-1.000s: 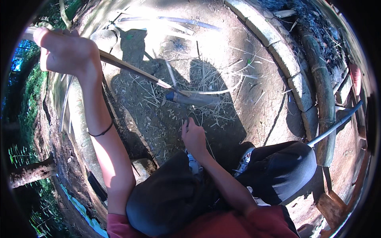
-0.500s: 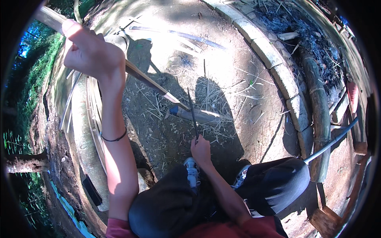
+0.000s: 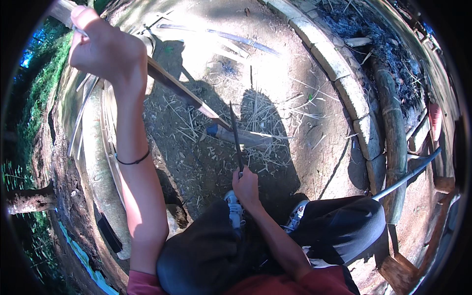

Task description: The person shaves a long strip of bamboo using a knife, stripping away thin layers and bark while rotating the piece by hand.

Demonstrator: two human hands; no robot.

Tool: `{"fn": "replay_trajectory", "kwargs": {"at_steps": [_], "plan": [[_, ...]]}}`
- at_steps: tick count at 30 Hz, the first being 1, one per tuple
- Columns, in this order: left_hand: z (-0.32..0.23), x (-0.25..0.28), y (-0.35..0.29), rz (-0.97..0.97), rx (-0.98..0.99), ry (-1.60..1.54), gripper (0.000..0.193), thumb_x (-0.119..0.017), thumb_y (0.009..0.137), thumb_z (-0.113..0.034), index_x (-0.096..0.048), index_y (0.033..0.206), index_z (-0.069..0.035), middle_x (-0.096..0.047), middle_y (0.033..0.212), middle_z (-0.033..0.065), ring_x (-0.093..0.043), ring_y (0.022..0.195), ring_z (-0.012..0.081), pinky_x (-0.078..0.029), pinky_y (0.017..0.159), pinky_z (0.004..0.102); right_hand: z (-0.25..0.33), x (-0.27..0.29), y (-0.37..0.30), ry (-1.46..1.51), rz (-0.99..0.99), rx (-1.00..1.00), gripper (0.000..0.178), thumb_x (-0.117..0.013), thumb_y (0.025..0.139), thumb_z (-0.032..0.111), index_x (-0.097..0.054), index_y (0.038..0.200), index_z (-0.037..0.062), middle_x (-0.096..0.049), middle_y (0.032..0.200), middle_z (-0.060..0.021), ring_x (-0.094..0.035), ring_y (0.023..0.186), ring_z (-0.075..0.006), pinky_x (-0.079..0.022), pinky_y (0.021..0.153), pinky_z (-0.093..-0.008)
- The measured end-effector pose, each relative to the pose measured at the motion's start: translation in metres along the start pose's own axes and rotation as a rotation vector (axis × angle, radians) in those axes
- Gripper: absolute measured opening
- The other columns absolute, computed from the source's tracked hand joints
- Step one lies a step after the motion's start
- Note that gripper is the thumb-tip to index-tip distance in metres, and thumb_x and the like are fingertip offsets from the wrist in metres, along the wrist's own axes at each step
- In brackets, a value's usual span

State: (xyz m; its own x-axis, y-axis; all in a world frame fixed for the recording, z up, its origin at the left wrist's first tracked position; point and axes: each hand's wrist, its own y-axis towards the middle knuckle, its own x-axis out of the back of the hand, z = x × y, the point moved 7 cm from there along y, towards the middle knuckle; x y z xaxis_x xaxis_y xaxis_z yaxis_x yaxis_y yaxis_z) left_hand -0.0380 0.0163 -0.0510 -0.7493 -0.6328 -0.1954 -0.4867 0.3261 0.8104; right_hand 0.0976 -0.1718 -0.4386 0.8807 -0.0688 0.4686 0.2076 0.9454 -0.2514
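Raised at the upper left, my left hand (image 3: 110, 54) is closed around a long bamboo strip (image 3: 177, 89). The strip slants down to the right, and its pale lower end lies over a short round log (image 3: 253, 141) on the ground. My right hand (image 3: 246, 186), low in the middle, grips a narrow dark-bladed knife (image 3: 236, 140), its blade pointing up and away from me. The blade crosses close to the strip's lower end; whether they touch I cannot tell. The knife's handle is mostly hidden in my fist.
Thin shavings (image 3: 265, 115) litter the ground around the log. Split bamboo lengths (image 3: 246, 43) lie farther off. A curved brick border (image 3: 351, 93) edges an ash pit (image 3: 364, 24) on the right, beside a thick bamboo pole (image 3: 393, 128). A pale log (image 3: 101, 162) lies left.
My left hand has shifted slightly up and left with the bamboo strip. The knife in my right hand has moved a little up and left, while the view has also shifted slightly.
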Motion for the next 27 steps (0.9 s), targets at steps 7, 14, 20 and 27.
{"fn": "replay_trajectory", "kwargs": {"at_steps": [7, 14, 20, 27], "plan": [[0.02, -0.004, 0.009, 0.041, 0.079, -0.077, 0.051, -0.048, 0.093, -0.036, -0.044, 0.054, -0.003, -0.041, 0.051, 0.0004, -0.041, 0.047, 0.0124, -0.034, 0.048, 0.0281, -0.072, -0.012, 0.0, -0.135, -0.054, -0.073, 0.026, -0.054, 0.092, 0.017, -0.057, 0.077, -0.0038, -0.059, 0.058, -0.0209, -0.062, 0.056, -0.04, -0.046, 0.05, -0.0483], [0.025, 0.008, 0.016, -0.006, 0.191, -0.171, 0.037, -0.048, 0.092, -0.033, -0.041, 0.074, -0.002, -0.048, 0.065, 0.0065, -0.044, 0.055, 0.0149, -0.035, 0.052, 0.0324, 0.057, 0.038, 0.013, 0.181, 0.023, 0.024, 0.024, -0.054, 0.094, 0.016, -0.057, 0.08, -0.0037, -0.056, 0.054, -0.017, -0.061, 0.051, -0.0336, -0.042, 0.048, -0.0435], [0.038, -0.007, 0.018, 0.467, 0.269, -0.391, 0.039, -0.038, 0.093, -0.039, -0.038, 0.079, -0.002, -0.039, 0.064, 0.007, -0.038, 0.05, 0.0178, -0.036, 0.052, 0.0319, 0.1, 0.05, 0.0, 0.419, 0.061, 0.055, 0.025, -0.054, 0.096, 0.017, -0.055, 0.081, -0.0029, -0.051, 0.051, -0.0155, -0.055, 0.045, -0.0328, -0.038, 0.045, -0.0404], [0.002, -0.008, -0.008, 0.326, 0.203, -0.178, 0.039, -0.038, 0.094, -0.039, -0.037, 0.079, -0.003, -0.03, 0.058, 0.0055, -0.031, 0.049, 0.0163, -0.035, 0.056, 0.0305, 0.145, 0.056, -0.007, 0.393, 0.075, 0.186, 0.019, -0.053, 0.094, 0.013, -0.056, 0.087, -0.004, -0.053, 0.05, -0.0172, -0.058, 0.047, -0.0363, -0.043, 0.045, -0.0436]]}}
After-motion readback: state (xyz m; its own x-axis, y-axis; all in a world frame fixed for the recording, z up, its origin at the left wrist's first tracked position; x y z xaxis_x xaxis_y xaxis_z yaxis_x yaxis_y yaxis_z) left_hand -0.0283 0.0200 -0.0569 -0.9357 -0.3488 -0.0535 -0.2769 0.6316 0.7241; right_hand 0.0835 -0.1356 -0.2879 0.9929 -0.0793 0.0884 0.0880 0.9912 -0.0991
